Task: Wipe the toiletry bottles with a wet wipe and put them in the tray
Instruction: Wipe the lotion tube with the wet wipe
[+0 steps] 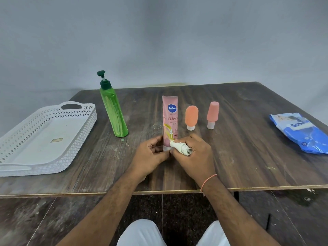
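With the white perforated plastic tray (78,121) empty, the left hand (150,155) grips the upright pink lotion tube (170,119) while the right hand (193,153), closed on a crumpled white wet wipe (179,147), rubs its base; the rest likely await wiping.

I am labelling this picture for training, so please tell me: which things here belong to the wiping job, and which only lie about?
Belong to the job:
pink tube, held by left hand
wet wipe in right hand
green pump bottle
two small orange bottles
white tray
blue wipes pack

Just lying about:
nothing visible on the table
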